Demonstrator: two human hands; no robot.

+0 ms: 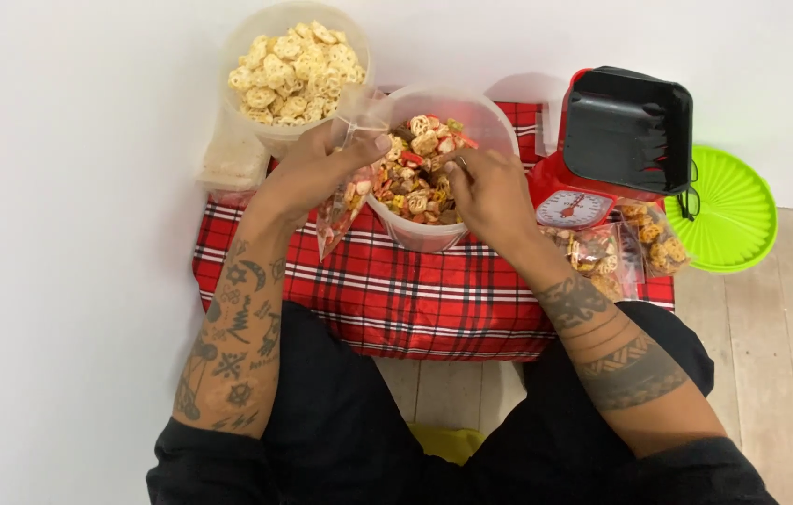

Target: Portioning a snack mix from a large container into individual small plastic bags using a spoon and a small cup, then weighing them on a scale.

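Clear plastic bag (pixel 345 192) hangs pinched in the left hand (pixel 321 164), just left of the right hand (pixel 485 192), whose fingers are closed on snacks in the tub (pixel 490 122).

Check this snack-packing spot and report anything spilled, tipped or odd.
Nothing spilled. Only oddity: the green lid lies off the red plaid cloth, on the floor beside the red scale, separate from both tubs.

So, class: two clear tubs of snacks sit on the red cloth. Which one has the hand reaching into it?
The nearer tub, holding mixed colourful snacks; the right hand dips into it. The far tub holds only pale yellow pieces.
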